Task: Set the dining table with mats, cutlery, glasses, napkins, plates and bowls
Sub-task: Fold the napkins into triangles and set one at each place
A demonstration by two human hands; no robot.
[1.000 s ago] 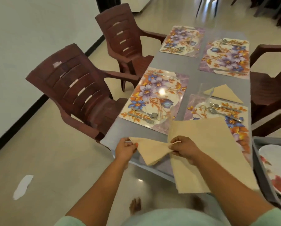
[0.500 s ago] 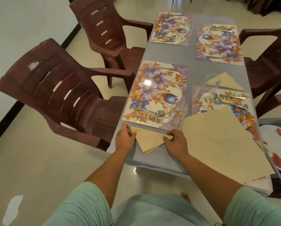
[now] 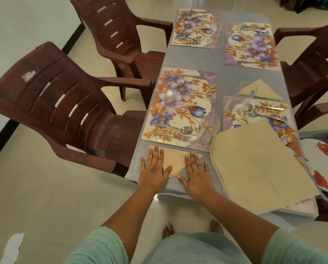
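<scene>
I have both hands flat on the napkin (image 3: 175, 161), just below the near-left mat (image 3: 178, 106) on the surface (image 3: 221, 77); left hand (image 3: 153, 169) on its left part, right hand (image 3: 194, 175) on its right; neither grip is closed, fingers spread, pressing not grasping; the napkin's long edge runs parallel to the mat's near edge, point toward me; I judge either hand equally near for any nudge.
</scene>
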